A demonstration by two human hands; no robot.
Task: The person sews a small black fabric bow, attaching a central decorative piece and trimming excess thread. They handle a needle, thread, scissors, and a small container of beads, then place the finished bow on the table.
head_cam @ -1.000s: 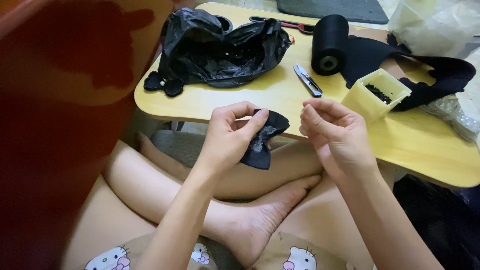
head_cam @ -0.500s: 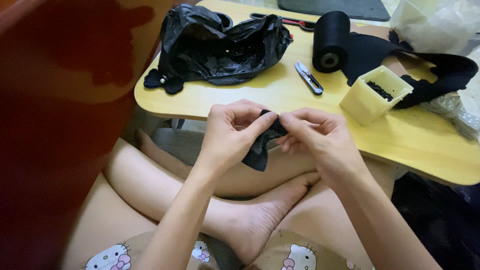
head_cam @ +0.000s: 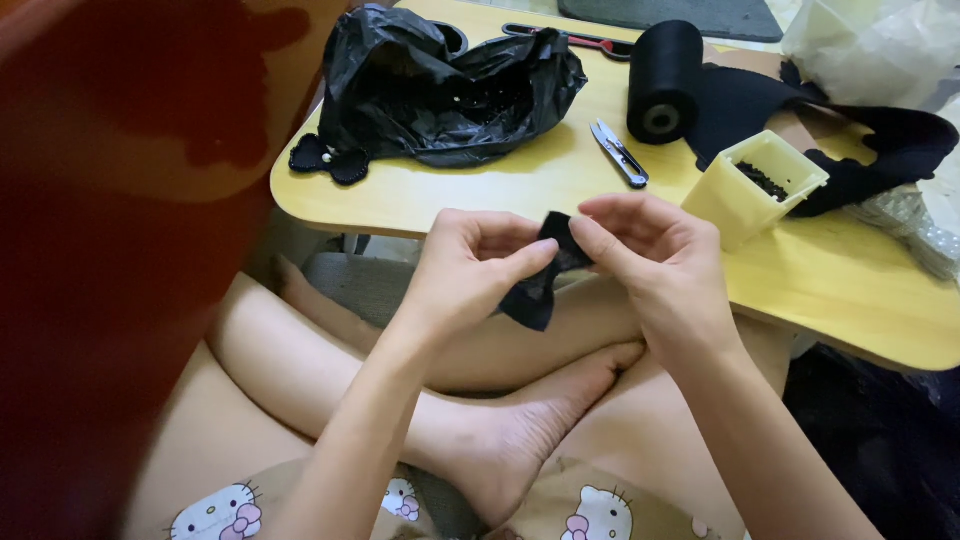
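A: Yellow low table (head_cam: 520, 195) fills the upper half of the head view; crossed bare legs lie below its near edge. Where does the worked piece sit?

B: Small black fabric piece (head_cam: 540, 275), centre of frame, just off the table's near edge and above the legs. Its lower corner hangs free.

A: Hands?

B: Left hand (head_cam: 470, 270) at 9 o'clock of the piece, thumb and forefinger pinched on its left edge. Right hand (head_cam: 650, 255) at 3 o'clock, fingertips (head_cam: 585, 235) closed narrow on its top edge. Both hands grip the same piece, almost touching each other.

A: Outward from there?

B: At 1 o'clock, pale yellow plastic box (head_cam: 755, 185), open top, dark small items inside, kind not discernible. At 12 o'clock, small thread snips (head_cam: 620, 152) flat on the table. Beyond them, black ribbon roll (head_cam: 663, 80), with loose black fabric strip (head_cam: 850, 140) trailing toward 2 o'clock behind the box.

A: Left side?

B: At 11 o'clock, crumpled black plastic bag (head_cam: 450, 85); small black pieces (head_cam: 330, 160) touching its lower left corner. Clear plastic bag (head_cam: 880, 45) in the far right corner.
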